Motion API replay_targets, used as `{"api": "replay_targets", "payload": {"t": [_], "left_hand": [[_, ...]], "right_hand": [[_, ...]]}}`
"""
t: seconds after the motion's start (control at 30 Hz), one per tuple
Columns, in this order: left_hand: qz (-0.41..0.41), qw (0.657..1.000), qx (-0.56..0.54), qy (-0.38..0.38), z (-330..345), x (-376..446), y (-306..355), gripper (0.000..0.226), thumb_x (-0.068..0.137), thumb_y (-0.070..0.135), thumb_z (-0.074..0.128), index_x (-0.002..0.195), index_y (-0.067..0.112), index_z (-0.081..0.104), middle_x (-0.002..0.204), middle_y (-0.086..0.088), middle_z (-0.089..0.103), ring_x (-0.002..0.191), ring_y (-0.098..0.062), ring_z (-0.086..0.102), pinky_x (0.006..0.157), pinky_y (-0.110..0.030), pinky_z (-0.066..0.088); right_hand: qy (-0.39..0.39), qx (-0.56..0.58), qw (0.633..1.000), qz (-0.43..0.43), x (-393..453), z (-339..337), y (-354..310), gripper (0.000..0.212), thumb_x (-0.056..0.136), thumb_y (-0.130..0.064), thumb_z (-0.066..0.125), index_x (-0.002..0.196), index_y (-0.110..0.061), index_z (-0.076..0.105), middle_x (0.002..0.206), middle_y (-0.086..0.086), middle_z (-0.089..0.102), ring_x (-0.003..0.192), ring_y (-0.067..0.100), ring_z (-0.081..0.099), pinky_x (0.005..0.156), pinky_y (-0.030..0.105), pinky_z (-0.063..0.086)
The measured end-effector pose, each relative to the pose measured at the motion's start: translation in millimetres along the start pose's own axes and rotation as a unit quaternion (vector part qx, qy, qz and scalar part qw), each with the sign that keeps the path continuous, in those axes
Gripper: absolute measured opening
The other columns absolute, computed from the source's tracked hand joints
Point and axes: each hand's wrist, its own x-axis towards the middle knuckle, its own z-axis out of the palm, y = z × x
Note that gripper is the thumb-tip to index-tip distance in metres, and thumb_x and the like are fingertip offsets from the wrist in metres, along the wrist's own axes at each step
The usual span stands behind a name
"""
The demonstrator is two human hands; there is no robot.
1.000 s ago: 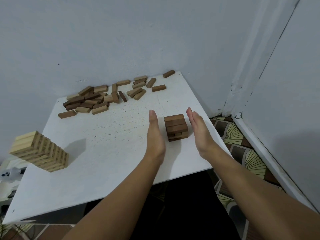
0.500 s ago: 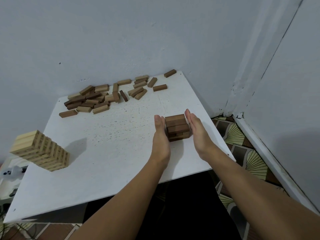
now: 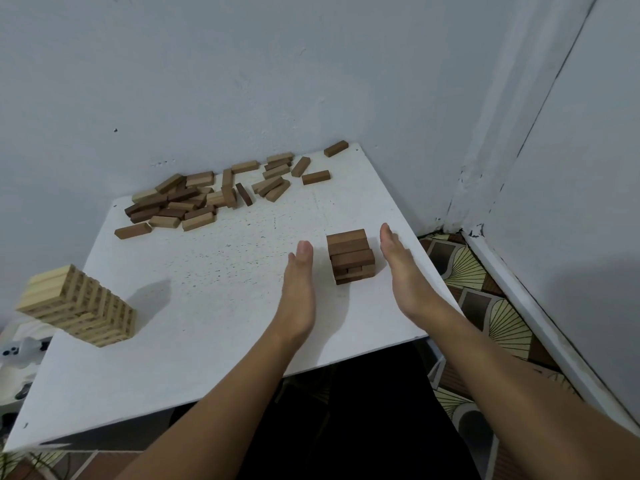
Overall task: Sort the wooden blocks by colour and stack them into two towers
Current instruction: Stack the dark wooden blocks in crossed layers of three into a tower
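Near right edge of worktop: short dark tower, layers slightly askew. Likely light, rigid, loose-stacked; shifts under uneven push, so best squared by flat palms on opposite sides. Left hand and right hand flat, fingers straight, flanking tower, apart from it. Loose blocks along far edge; light tower near left edge.

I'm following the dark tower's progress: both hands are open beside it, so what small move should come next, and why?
Probably reach the left hand to the pile at the table's far edge for another dark block. Both hands, the right hand too, stand flat and clear of the dark tower, which looks squared, low and unfinished.
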Motion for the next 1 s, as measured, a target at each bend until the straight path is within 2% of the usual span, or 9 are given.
{"api": "replay_targets", "payload": {"t": [0.1, 0.17, 0.23, 0.3, 0.37, 0.43, 0.77, 0.87, 1.0], "left_hand": [[-0.012, 1.000, -0.014, 0.014, 9, -5, -5, 0.112, 0.067, 0.107, 0.009, 0.159, 0.047, 0.029, 0.171, 0.020, 0.010, 0.157, -0.001, -0.001, 0.129, -0.050, -0.002], [0.011, 1.000, -0.017, 0.009, 11, -9, -1, 0.087, 0.073, 0.103, 0.007, 0.130, 0.056, 0.053, 0.165, 0.019, 0.030, 0.156, -0.001, 0.013, 0.128, -0.045, 0.005], [0.026, 1.000, 0.006, 0.004, 11, -10, 4, 0.069, 0.077, 0.097, 0.006, 0.101, 0.048, 0.047, 0.123, 0.028, 0.054, 0.131, 0.013, 0.036, 0.115, -0.033, 0.017], [0.034, 0.999, 0.017, 0.005, 10, -8, 2, 0.072, 0.080, 0.089, 0.004, 0.106, 0.036, 0.045, 0.105, 0.028, 0.051, 0.117, 0.021, 0.037, 0.110, -0.030, 0.016], [0.011, 1.000, 0.011, 0.006, 8, -7, -3, 0.096, 0.083, 0.089, 0.004, 0.132, 0.030, 0.062, 0.147, 0.031, 0.045, 0.146, 0.011, 0.023, 0.123, -0.037, 0.006], [0.004, 1.000, 0.009, 0.004, 7, -8, -6, 0.092, 0.087, 0.087, 0.003, 0.152, 0.040, 0.049, 0.167, 0.024, 0.022, 0.155, 0.003, 0.004, 0.127, -0.045, -0.007], [0.027, 1.000, -0.001, -0.009, 6, -13, 0, 0.082, 0.091, 0.084, 0.009, 0.152, 0.043, 0.048, 0.164, 0.025, 0.028, 0.154, 0.003, 0.013, 0.123, -0.032, 0.000], [0.050, 0.998, -0.002, -0.031, -6, -8, 7, 0.065, 0.094, 0.077, 0.037, 0.149, 0.044, 0.046, 0.154, 0.023, 0.042, 0.144, 0.005, 0.036, 0.117, -0.025, 0.022], [0.050, 0.994, 0.075, -0.058, -30, 13, 15, 0.092, 0.073, 0.066, 0.080, 0.153, 0.044, 0.042, 0.153, 0.012, 0.047, 0.140, -0.011, 0.042, 0.114, -0.039, 0.037]], "right_hand": [[0.004, -0.033, 0.999, -0.030, -10, 4, -2, 0.053, 0.111, -0.048, 0.010, 0.162, -0.036, 0.003, 0.148, -0.033, 0.001, 0.135, -0.013, -0.012, 0.117, 0.025, -0.013], [-0.003, -0.074, 0.996, -0.053, -14, 4, 4, 0.050, 0.113, -0.036, 0.010, 0.163, -0.031, 0.003, 0.145, -0.030, 0.000, 0.133, -0.013, -0.011, 0.113, 0.019, -0.012], [-0.001, -0.143, 0.986, -0.087, -15, 5, 11, 0.050, 0.114, -0.023, 0.011, 0.163, -0.024, 0.004, 0.154, -0.024, -0.003, 0.143, -0.008, -0.015, 0.118, 0.019, -0.014], [0.009, -0.171, 0.979, -0.111, -13, 4, 19, 0.051, 0.112, -0.023, 0.009, 0.164, -0.021, 0.007, 0.166, -0.014, 0.000, 0.153, -0.001, -0.008, 0.125, 0.026, -0.012], [0.017, -0.196, 0.972, -0.132, -9, 4, 26, 0.059, 0.105, -0.029, 0.007, 0.163, -0.021, 0.010, 0.171, -0.006, 0.005, 0.155, 0.001, -0.003, 0.127, 0.032, -0.009], [0.019, -0.231, 0.961, -0.153, -6, 4, 31, 0.063, 0.100, -0.026, 0.007, 0.163, -0.018, 0.012, 0.171, -0.002, 0.007, 0.156, 0.005, -0.001, 0.127, 0.035, -0.007], [0.017, -0.159, 0.981, -0.112, -6, 5, 20, 0.065, 0.100, -0.043, 0.011, 0.163, -0.028, 0.013, 0.169, -0.012, 0.011, 0.154, -0.001, 0.002, 0.127, 0.029, -0.005], [0.004, -0.056, 0.995, -0.085, -3, -4, 5, 0.057, 0.107, -0.045, 0.040, 0.161, -0.036, 0.025, 0.165, -0.017, 0.023, 0.151, -0.001, 0.015, 0.127, 0.035, 0.011], [-0.076, -0.114, 0.987, -0.079, 7, -31, -8, 0.069, 0.101, -0.037, 0.062, 0.157, -0.049, 0.026, 0.162, -0.021, 0.022, 0.147, 0.000, 0.020, 0.119, 0.032, 0.021]]}}
